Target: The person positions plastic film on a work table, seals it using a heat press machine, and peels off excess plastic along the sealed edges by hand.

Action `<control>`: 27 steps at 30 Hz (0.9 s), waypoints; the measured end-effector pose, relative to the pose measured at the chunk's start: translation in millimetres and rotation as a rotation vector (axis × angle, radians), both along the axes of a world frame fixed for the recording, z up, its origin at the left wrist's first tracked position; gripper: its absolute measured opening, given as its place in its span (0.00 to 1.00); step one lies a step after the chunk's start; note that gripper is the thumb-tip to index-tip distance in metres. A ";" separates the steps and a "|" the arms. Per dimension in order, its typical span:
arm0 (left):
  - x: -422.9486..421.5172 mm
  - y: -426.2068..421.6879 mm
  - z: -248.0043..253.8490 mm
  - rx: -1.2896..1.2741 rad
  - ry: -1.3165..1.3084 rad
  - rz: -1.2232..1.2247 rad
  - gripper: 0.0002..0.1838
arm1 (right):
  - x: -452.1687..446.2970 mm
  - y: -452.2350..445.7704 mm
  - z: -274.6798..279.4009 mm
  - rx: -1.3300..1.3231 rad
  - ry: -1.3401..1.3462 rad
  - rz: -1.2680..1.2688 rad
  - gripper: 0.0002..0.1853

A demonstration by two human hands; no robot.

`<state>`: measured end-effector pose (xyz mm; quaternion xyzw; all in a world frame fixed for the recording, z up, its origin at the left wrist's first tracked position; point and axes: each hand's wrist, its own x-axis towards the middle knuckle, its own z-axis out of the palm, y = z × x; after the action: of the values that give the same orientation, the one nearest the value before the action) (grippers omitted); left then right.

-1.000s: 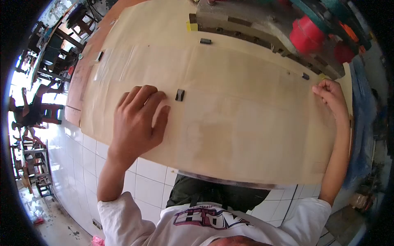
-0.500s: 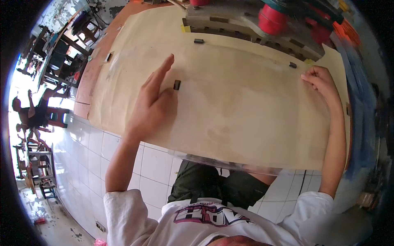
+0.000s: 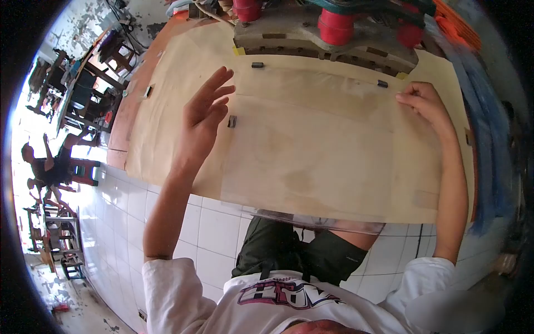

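Note:
A translucent sheet lies on the tan paper covering the table. My left hand is over its left side with fingers apart and nothing in them, beside a small dark block. At the right, my right hand has its thumb and fingers pressed together; anything between them is too small to make out. Just left of those fingertips sits another dark block. A third dark block rests near the top edge of the sheet.
A heavy metal machine base with red cylinders stands at the table's back. Blue cloth or plastic hangs at the right. A fourth small block is at the far left. Other people are in the left background.
My left hand has turned and moved up beside the block, its fingers now apart. The view has shifted, showing more of the machine. My right hand keeps its pinched form near the right block.

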<state>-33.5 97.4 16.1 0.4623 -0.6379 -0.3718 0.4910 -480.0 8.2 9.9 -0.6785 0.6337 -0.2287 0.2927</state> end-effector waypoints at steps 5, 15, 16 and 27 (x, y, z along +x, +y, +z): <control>-4.2 0.8 1.4 0.008 0.003 0.027 0.31 | -5.1 -2.1 -2.8 -0.004 -0.028 0.039 0.13; -3.5 1.0 -2.9 0.057 0.171 0.053 0.36 | -0.2 0.3 -1.5 -0.024 -0.011 0.005 0.12; -0.9 -0.4 -4.7 0.036 0.156 0.042 0.37 | 0.0 0.4 -1.9 -0.022 -0.010 -0.011 0.12; 22.9 -28.2 -6.7 -0.461 -0.679 0.022 0.26 | -1.0 0.3 -1.8 -0.026 -0.007 0.000 0.13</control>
<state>-10.6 69.2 9.3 0.4432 -0.8255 -0.0400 0.3471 -481.1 8.5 8.1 -0.6814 0.6299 -0.2392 0.2860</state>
